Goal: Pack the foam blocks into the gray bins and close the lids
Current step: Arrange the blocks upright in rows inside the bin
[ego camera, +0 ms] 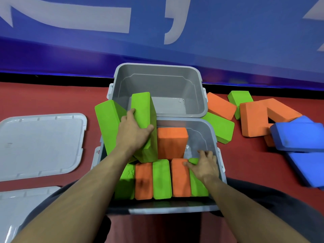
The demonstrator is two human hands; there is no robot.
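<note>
While the upright green foam block (pixel 144 120) is gripped by the left hand (pixel 134 128) inside the near gray plastic bin (pixel 213 137), the packed row of green and orange foam blocks (pixel 161 179) is pressed by the spread right hand (pixel 204 165).

Your left hand (pixel 133 128) grips an upright green block (pixel 144 109) over the near gray bin (pixel 213 137). Your right hand (pixel 204 165) rests on its row of five green and orange blocks (pixel 161 179). Beyond both hands sits the far bin (pixel 157 72), open; two lids (pixel 40 142) lie left of your left hand.
</note>
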